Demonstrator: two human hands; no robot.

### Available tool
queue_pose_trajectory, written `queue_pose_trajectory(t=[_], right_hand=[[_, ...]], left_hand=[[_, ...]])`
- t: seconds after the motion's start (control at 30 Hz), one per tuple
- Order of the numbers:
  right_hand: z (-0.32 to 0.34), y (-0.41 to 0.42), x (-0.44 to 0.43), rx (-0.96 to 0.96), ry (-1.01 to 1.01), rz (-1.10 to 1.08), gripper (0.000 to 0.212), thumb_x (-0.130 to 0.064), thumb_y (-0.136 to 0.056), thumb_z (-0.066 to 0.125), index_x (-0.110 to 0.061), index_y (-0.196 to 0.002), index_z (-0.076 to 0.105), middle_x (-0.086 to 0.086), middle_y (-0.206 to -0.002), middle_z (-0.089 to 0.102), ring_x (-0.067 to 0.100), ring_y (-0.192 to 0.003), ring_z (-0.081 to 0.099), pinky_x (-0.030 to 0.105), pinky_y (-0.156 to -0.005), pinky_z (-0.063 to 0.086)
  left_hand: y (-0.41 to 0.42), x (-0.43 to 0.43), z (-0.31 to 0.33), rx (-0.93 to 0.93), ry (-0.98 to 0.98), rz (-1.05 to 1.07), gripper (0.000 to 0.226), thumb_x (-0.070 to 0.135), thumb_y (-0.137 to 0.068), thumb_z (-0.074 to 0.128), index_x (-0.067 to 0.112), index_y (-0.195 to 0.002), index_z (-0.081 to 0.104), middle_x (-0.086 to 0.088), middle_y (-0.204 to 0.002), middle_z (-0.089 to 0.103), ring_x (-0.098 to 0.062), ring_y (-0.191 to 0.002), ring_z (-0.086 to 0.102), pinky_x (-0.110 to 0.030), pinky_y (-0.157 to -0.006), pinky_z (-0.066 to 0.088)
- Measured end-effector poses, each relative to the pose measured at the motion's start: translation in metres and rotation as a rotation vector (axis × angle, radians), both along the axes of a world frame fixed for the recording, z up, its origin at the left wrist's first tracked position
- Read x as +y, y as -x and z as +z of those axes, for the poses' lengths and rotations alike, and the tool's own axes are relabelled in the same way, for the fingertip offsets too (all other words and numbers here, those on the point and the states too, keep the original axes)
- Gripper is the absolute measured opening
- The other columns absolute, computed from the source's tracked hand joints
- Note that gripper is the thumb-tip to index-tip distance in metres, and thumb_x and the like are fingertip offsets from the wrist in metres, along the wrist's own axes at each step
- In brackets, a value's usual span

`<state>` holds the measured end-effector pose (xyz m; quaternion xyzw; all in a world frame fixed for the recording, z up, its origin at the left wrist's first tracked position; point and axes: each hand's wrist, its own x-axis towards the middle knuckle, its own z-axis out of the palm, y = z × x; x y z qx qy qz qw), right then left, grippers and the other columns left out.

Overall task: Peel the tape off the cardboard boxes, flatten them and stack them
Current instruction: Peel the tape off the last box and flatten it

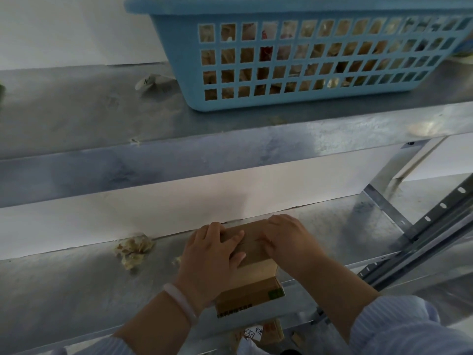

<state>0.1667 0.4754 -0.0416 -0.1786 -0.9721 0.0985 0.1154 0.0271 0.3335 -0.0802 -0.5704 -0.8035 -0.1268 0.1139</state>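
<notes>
Directly ahead, a small cardboard box stands on the lower metal shelf. The left hand and right hand clasp its top from either side, probably steadying it for flattening. A crumpled yellowish wad, probably peeled tape, lies to its left.

The left hand and right hand hold a box on the low shelf. A blue basket sits top right.
</notes>
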Motion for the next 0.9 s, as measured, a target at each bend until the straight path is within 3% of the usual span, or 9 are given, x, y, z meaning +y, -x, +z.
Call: queue_pose_trajectory(t=[0.03,0.1,0.23,0.33,0.5,0.67,0.73,0.8,0.9], right_hand=[[-0.001,-0.001,0.0,-0.018,0.019,-0.007,0.017,-0.028,-0.093,0.057,-0.016,-0.089,0.069,-0.004,-0.087,0.061,0.011,-0.083,0.052,0.03,-0.089,0.045],[0.002,-0.002,-0.002,-0.056,0.091,-0.055,0.03,-0.036,-0.1,0.047,-0.014,-0.096,0.068,-0.006,-0.09,0.055,0.007,-0.084,0.045,0.021,-0.082,0.036],[-0.002,-0.002,0.0,-0.034,0.358,-0.274,0.028,-0.034,-0.092,0.061,-0.025,-0.119,0.062,-0.006,-0.103,0.056,0.007,-0.087,0.053,0.021,-0.079,0.046],[-0.003,-0.002,-0.002,-0.068,0.364,-0.349,0.024,-0.038,-0.091,0.062,-0.022,-0.109,0.067,-0.006,-0.103,0.051,0.008,-0.085,0.054,0.024,-0.079,0.049],[-0.008,-0.003,-0.004,-0.028,0.379,-0.401,0.011,-0.031,-0.096,0.057,-0.021,-0.095,0.059,-0.004,-0.099,0.056,0.01,-0.085,0.056,0.028,-0.078,0.051],[-0.015,-0.014,0.015,0.195,0.736,-0.617,0.008,-0.019,-0.096,0.056,-0.022,-0.089,0.054,-0.004,-0.086,0.068,0.01,-0.079,0.065,0.034,-0.073,0.058],[-0.016,-0.021,0.02,0.206,0.679,-0.633,0.007,-0.017,-0.095,0.058,-0.02,-0.089,0.055,-0.005,-0.081,0.068,0.009,-0.077,0.065,0.03,-0.072,0.058],[-0.019,-0.026,0.019,0.102,0.44,-0.562,0.01,-0.02,-0.095,0.057,-0.019,-0.086,0.054,-0.006,-0.081,0.065,0.008,-0.074,0.061,0.023,-0.068,0.053],[-0.026,-0.026,0.013,0.045,0.27,-0.4,0.008,-0.021,-0.095,0.057,-0.022,-0.088,0.059,-0.006,-0.087,0.063,0.009,-0.077,0.059,0.025,-0.074,0.052]], left_hand=[[0.0,0.0,-0.001,-0.002,-0.003,0.001,0.048,0.055,-0.086,0.038,0.031,-0.114,0.069,-0.002,-0.097,0.057,-0.022,-0.085,0.059,-0.037,-0.073,0.055],[0.0,-0.001,-0.002,-0.005,-0.007,0.004,0.048,0.055,-0.087,0.038,0.03,-0.115,0.068,-0.002,-0.099,0.057,-0.022,-0.088,0.059,-0.038,-0.076,0.055],[-0.001,0.001,-0.007,0.012,0.004,-0.031,0.05,0.051,-0.089,0.036,0.026,-0.116,0.068,0.001,-0.113,0.06,-0.021,-0.102,0.061,-0.049,-0.096,0.048],[-0.001,0.002,-0.012,0.017,0.008,-0.047,0.05,0.049,-0.09,0.034,0.025,-0.118,0.067,0.006,-0.119,0.06,-0.014,-0.11,0.059,-0.052,-0.103,0.039],[-0.001,-0.001,-0.014,-0.028,0.02,-0.031,0.049,0.05,-0.091,0.033,0.028,-0.122,0.065,0.009,-0.125,0.059,-0.012,-0.114,0.056,-0.055,-0.104,0.04],[0.0,-0.001,-0.011,-0.051,0.037,-0.013,0.048,0.051,-0.091,0.034,0.031,-0.124,0.063,0.014,-0.128,0.055,-0.01,-0.113,0.057,-0.056,-0.105,0.037],[-0.001,-0.001,-0.011,-0.06,0.041,-0.017,0.048,0.052,-0.091,0.033,0.032,-0.125,0.062,0.015,-0.128,0.055,-0.009,-0.114,0.056,-0.056,-0.106,0.035],[-0.001,0.0,-0.01,-0.067,0.042,-0.019,0.048,0.052,-0.092,0.032,0.032,-0.125,0.061,0.015,-0.129,0.054,-0.009,-0.115,0.055,-0.056,-0.106,0.033],[0.0,0.0,-0.011,-0.074,0.052,-0.015,0.049,0.053,-0.092,0.032,0.032,-0.124,0.062,0.014,-0.128,0.056,-0.01,-0.116,0.054,-0.055,-0.105,0.033]])
